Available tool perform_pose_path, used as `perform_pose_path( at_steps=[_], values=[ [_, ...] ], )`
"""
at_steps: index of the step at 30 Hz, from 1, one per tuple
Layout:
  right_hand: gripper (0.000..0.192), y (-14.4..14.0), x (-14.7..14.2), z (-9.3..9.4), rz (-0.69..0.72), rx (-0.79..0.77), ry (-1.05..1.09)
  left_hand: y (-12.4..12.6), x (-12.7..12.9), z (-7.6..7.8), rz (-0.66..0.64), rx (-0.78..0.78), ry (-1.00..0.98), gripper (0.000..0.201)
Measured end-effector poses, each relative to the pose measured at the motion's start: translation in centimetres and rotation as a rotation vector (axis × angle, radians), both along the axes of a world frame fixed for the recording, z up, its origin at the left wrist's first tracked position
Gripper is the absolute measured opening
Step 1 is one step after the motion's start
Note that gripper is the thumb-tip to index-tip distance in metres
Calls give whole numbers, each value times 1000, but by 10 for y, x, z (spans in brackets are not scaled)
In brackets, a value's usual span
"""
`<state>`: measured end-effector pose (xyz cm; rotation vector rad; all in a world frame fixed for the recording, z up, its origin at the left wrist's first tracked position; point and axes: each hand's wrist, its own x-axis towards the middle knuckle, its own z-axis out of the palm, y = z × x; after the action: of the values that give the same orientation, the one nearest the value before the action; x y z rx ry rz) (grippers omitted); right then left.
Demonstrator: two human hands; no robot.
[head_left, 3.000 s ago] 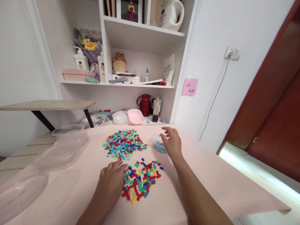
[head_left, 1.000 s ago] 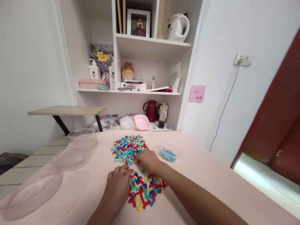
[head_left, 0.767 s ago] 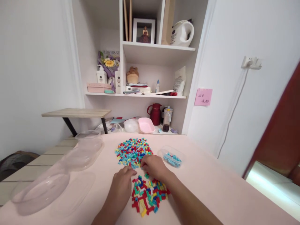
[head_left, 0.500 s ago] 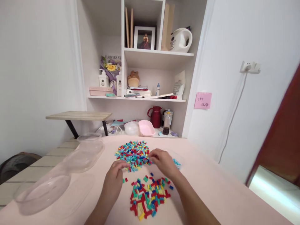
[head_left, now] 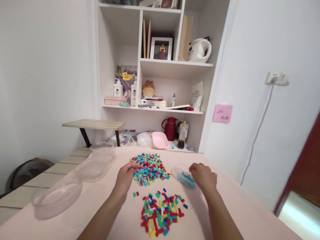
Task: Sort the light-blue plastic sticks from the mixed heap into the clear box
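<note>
At a pink desk (head_left: pixel 232 203), a person's left hand (head_left: pixel 126 175) rests with fingers loosely spread on the near-left edge of the far pile of coloured bricks (head_left: pixel 149 168), while the right hand (head_left: pixel 204 176), fingers curled together, hovers over a small clear dish of blue bricks (head_left: pixel 184 176) near the right edge. A second brick pile (head_left: pixel 161 211) lies closer in; empty clear containers (head_left: pixel 75 180) line the left edge.

The left hand (head_left: pixel 125 176) rests at the left edge of the far brick pile (head_left: pixel 149 168), fingertips touching the bricks. The right hand (head_left: pixel 204 176) is over the small clear container (head_left: pixel 182 174), which holds light-blue bricks. A second, near brick pile (head_left: pixel 161 211) lies between the forearms on the pink table (head_left: pixel 225 206). Empty clear tubs (head_left: pixel 75 181) sit to the left. White shelves (head_left: pixel 172 65) stand behind.
</note>
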<state>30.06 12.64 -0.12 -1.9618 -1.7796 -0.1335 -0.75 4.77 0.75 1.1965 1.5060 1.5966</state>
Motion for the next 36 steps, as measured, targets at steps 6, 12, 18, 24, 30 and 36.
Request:
perform_pose_path(
  at_steps=[6, 12, 18, 24, 30, 36],
  values=[
    [35, 1, -12, 1, 144, 276, 78, 12, -3, -34, 140, 75, -8, 27],
    [31, -3, -50, -6, 487, 333, 410, 22, -12, -46, 214, 119, 133, 24],
    [28, -20, -103, -22, 833, 122, 362, 26, -8, -52, 200, 138, 314, 24],
    [34, -24, -127, -40, 859, -35, 125, 33, -16, -57, 204, 62, 345, 22],
    [39, -21, -128, -43, 880, -91, 80, 33, -19, -56, 170, -38, 300, 25],
    [28, -19, -121, -40, 920, -150, 191, 33, -15, -53, 139, -65, 282, 23]
  ],
)
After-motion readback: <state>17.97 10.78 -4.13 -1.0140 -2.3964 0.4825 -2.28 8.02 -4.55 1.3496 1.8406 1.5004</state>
